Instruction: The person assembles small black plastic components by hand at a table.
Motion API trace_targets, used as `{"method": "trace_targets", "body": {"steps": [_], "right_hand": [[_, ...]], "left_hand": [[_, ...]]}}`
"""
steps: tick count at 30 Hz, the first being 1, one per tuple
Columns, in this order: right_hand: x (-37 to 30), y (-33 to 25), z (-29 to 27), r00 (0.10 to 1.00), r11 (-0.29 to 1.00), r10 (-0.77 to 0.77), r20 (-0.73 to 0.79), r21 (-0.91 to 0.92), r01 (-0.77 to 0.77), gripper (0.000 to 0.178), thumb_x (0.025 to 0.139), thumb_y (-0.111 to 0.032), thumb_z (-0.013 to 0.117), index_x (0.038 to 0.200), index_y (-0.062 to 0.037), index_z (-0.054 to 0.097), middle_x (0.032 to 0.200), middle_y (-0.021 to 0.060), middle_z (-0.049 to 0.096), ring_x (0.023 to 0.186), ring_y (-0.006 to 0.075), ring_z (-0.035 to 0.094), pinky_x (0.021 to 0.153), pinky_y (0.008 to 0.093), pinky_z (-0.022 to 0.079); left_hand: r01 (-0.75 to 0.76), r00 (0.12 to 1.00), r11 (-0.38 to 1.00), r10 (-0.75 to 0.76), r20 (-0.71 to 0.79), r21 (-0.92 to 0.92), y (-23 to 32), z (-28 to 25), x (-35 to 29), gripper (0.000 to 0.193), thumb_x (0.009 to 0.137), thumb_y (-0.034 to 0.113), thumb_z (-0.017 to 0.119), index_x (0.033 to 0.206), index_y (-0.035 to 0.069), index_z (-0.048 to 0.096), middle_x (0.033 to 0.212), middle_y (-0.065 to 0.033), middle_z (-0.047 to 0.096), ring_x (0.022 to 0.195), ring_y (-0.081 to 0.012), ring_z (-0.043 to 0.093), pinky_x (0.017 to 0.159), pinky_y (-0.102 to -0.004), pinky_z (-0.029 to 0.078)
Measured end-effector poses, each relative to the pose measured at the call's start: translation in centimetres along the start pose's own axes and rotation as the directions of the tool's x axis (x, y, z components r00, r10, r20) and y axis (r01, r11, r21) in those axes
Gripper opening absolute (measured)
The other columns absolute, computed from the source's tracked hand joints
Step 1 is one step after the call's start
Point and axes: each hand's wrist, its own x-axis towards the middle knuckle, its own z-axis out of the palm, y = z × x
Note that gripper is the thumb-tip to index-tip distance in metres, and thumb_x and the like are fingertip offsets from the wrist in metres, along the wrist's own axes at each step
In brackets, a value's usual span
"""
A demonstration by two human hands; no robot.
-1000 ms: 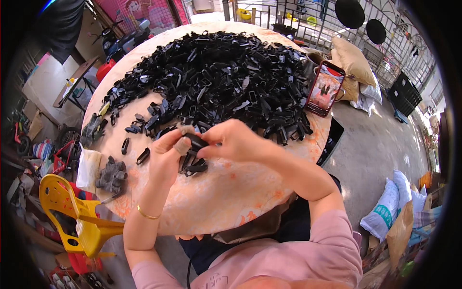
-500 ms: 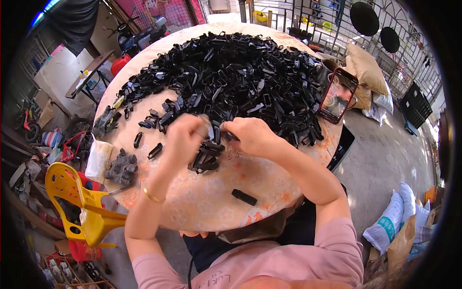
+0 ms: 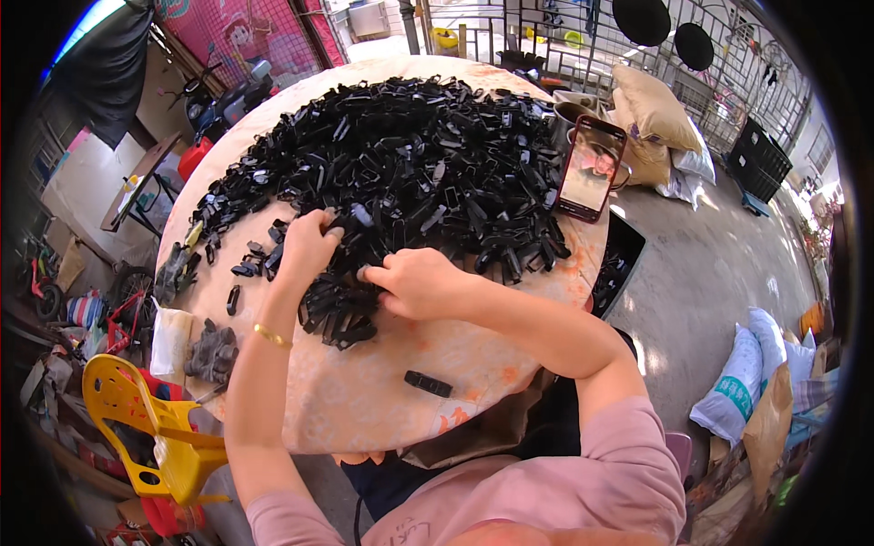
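A wide heap of small oblong black plastic parts [image 3: 410,155] covers much of the round table. My left hand [image 3: 309,244] is at the heap's near left edge, its fingers curled in among the parts. Just to the right, my right hand [image 3: 419,284] has thumb and fingers bent together beside a small cluster of black parts [image 3: 339,314]. Whatever either hand grips is too small or hidden to make out. A single black part [image 3: 428,383] lies alone on the floral tablecloth [image 3: 364,405] near me.
A phone [image 3: 590,168] stands upright at the heap's right side. Dark grey gloves [image 3: 212,353] and a white packet [image 3: 170,341] lie at the table's left edge. A yellow plastic chair [image 3: 150,414] is at the lower left. Stuffed sacks [image 3: 660,118] stand beyond the table.
The view has shifted, moving the table leftward. My hands have parted slightly, the left reaching into the heap's edge. The small cluster of parts beside my right hand looks larger.
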Motion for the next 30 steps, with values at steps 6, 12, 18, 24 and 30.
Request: {"method": "trace_targets", "body": {"steps": [6, 12, 18, 24, 30], "right_hand": [[0.0, 0.5, -0.5, 0.996, 0.991, 0.032, -0.083, 0.135, -0.020, 0.038, 0.071, -0.008, 0.059, 0.108, -0.0067, 0.056, 0.080, 0.0111, 0.057, 0.070, 0.0271, 0.058, 0.061, 0.0354, 0.048], [1.2, -0.3, -3.0, 0.905, 0.033, 0.419, -0.074, 0.997, 0.066, 0.016, 0.085, -0.005, 0.059, 0.099, 0.0006, 0.055, 0.084, 0.0031, 0.059, 0.074, 0.0098, 0.060, 0.067, 0.0224, 0.051], [1.0, -0.9, -2.2, 0.885, 0.634, 0.312, -0.347, 0.769, 0.078, 0.020, 0.082, -0.008, 0.064, 0.099, 0.0029, 0.061, 0.074, 0.0010, 0.061, 0.066, 0.0031, 0.051, 0.060, 0.0191, 0.045], [1.0, -0.9, -1.7, 0.882, 0.329, 0.467, -0.059, 0.938, -0.112, 0.015, 0.086, -0.010, 0.056, 0.090, 0.0027, 0.063, 0.064, 0.0011, 0.058, 0.057, 0.0053, 0.053, 0.049, 0.0197, 0.043], [1.1, -1.6, -1.0, 0.878, 0.339, 0.477, -0.036, 0.929, -0.147, 0.014, 0.086, -0.009, 0.056, 0.087, 0.0028, 0.062, 0.071, 0.0027, 0.059, 0.058, 0.0062, 0.054, 0.050, 0.0206, 0.044]], "left_hand": [[-0.166, 0.927, 0.909, 0.011, -0.376, -0.382, 0.0, 0.1, -3.6, 0.019, 0.077, 0.004, 0.064, 0.092, -0.001, 0.053, 0.076, -0.0029, 0.057, 0.065, -0.0089, 0.051, 0.057, -0.0222, 0.043], [0.013, 1.000, 0.511, -0.013, 0.007, -0.860, 3.4, -0.5, -8.2, 0.028, 0.082, 0.002, 0.059, 0.110, -0.002, 0.054, 0.094, -0.0026, 0.061, 0.078, -0.0085, 0.057, 0.071, -0.0218, 0.049], [0.077, 0.997, 0.262, -0.022, 0.073, -0.962, 4.3, 0.2, -9.0, 0.026, 0.085, 0.003, 0.056, 0.110, -0.002, 0.054, 0.098, -0.0062, 0.061, 0.086, -0.0119, 0.060, 0.073, -0.0255, 0.053], [0.015, 1.000, 0.374, -0.020, 0.008, -0.927, 3.7, 0.0, -8.9, 0.025, 0.086, 0.004, 0.055, 0.111, -0.002, 0.054, 0.099, -0.0066, 0.060, 0.084, -0.0142, 0.061, 0.074, -0.0280, 0.054], [0.044, 0.997, 0.311, -0.072, 0.022, -0.949, 3.7, 0.0, -9.2, 0.027, 0.081, 0.001, 0.061, 0.108, -0.001, 0.058, 0.094, -0.0042, 0.063, 0.077, -0.0094, 0.059, 0.070, -0.0246, 0.053]]}}
